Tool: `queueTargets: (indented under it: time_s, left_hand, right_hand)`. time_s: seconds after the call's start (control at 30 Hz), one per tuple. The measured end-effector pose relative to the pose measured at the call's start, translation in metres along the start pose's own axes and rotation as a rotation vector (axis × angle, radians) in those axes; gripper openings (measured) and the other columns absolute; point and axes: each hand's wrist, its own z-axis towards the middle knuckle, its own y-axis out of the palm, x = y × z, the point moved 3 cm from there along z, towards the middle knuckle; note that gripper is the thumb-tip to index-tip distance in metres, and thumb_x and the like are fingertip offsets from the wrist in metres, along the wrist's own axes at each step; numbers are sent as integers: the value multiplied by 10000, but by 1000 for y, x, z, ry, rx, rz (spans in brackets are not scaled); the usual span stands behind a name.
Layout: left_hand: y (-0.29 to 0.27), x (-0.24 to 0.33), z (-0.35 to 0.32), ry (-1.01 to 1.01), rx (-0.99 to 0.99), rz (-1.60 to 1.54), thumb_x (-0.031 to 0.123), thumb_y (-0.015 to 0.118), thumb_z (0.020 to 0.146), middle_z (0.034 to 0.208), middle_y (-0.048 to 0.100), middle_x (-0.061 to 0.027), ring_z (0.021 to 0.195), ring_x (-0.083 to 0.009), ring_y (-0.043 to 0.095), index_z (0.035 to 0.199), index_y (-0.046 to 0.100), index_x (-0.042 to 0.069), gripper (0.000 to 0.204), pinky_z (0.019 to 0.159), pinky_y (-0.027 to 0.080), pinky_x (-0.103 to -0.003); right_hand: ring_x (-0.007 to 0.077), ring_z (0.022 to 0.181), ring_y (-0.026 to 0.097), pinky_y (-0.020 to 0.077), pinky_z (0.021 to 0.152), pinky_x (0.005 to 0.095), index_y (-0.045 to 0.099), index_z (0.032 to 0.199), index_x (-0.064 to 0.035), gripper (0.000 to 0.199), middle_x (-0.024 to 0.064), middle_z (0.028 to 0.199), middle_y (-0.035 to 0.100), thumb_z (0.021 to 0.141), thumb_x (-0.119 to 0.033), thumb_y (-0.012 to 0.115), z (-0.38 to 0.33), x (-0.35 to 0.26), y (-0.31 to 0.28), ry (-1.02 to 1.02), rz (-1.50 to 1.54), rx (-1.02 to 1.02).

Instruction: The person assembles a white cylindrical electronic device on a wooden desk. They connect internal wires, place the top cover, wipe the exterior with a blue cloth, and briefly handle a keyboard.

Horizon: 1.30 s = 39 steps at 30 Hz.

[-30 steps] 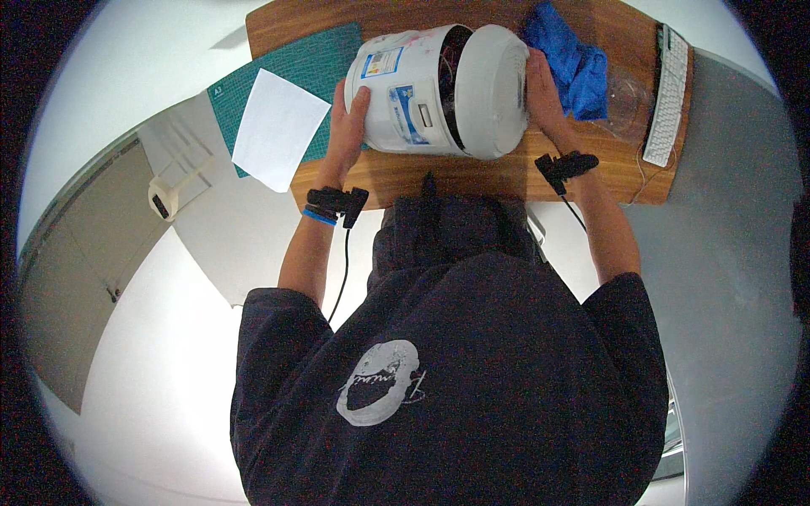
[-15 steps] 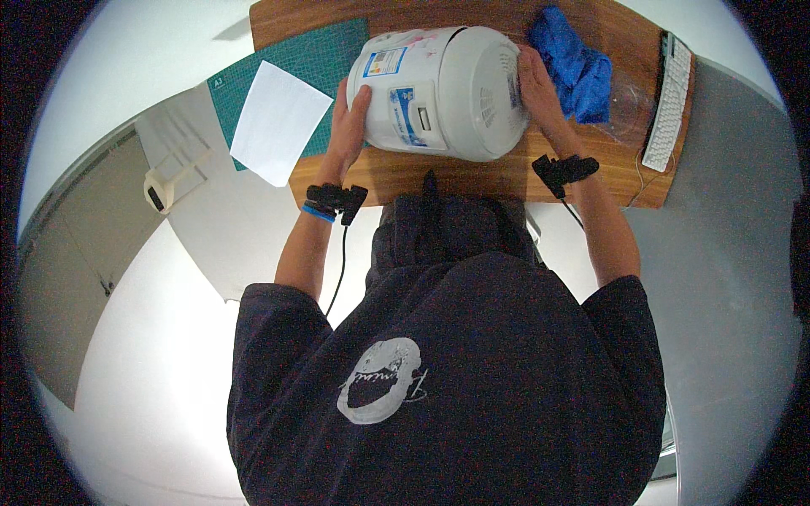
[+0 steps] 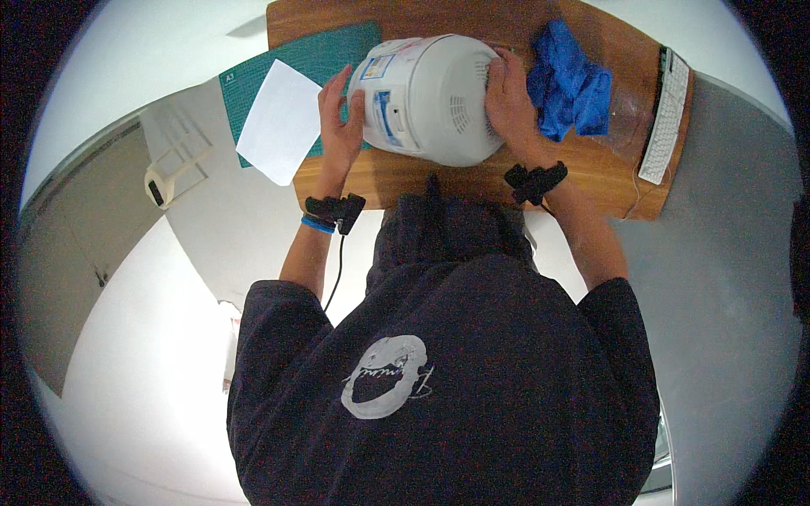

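Note:
A white rounded appliance (image 3: 439,101), which looks like a rice cooker, lies on its side on the wooden desk. Its vented base is turned to the right, and blue-and-white labels show on its body. My right hand (image 3: 511,99) is closed over the edge of the base, gripping it. At the opposite end is my left hand (image 3: 340,126), thumb and fingers apart, with a gap showing between them. The thumb lies against or very close to the appliance; which of these, I cannot tell.
A white paper sheet (image 3: 280,122) lies over a green cutting mat (image 3: 240,80) on the left. Crumpled blue cloth (image 3: 574,84) and clear plastic (image 3: 626,118) lie right of the appliance. A white keyboard (image 3: 664,122) borders the desk's (image 3: 591,181) right edge.
The appliance has turned slightly, bringing more of its vented base into view. My right hand has moved left with the base. My left hand's fingers have opened away from the other end.

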Motion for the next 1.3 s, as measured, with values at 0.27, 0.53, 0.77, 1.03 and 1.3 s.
queueTargets:
  time_s: [0.27,0.53,0.77,1.03,1.3]
  left_hand:
    - [-16,9,-2,-315,-174,-306,485,440,1100,1609,396,-192,1490,-295,365,1578,348,-9,694,1226,291,-396]
    - [-9,-4,-4,-343,-134,-236,512,436,1097,1599,403,-242,1490,-308,379,1586,321,-40,747,1226,293,-392]
    - [9,48,14,65,91,182,386,679,974,1404,541,-327,1307,-465,525,1467,444,-78,716,1133,397,-506]
    - [10,49,6,118,114,227,381,695,953,1398,548,-317,1276,-478,543,1471,434,-75,737,1096,432,-509]
    - [4,48,16,67,56,176,374,695,954,1393,567,-291,1277,-454,557,1444,473,-50,685,1092,443,-496]
  right_hand:
    - [496,1171,582,480,1009,567,459,1426,-36,445,297,1290,581,1042,-250,521,-2,-54,34,-275,-35,-76]
    - [479,1194,588,504,1008,549,495,1426,-52,450,295,1298,592,1043,-284,544,4,-66,31,-343,-240,-111]
    - [456,1213,576,501,1018,533,538,1380,-68,385,260,1282,604,1047,-262,532,9,-69,42,-338,-291,-51]
    - [439,1181,558,473,1029,531,543,1344,-34,371,256,1232,622,1026,-226,558,-3,-62,48,-414,-206,86]
    - [414,1436,403,311,1193,555,442,1493,-44,586,239,1546,429,1016,-357,577,-7,-58,45,-593,-434,78]
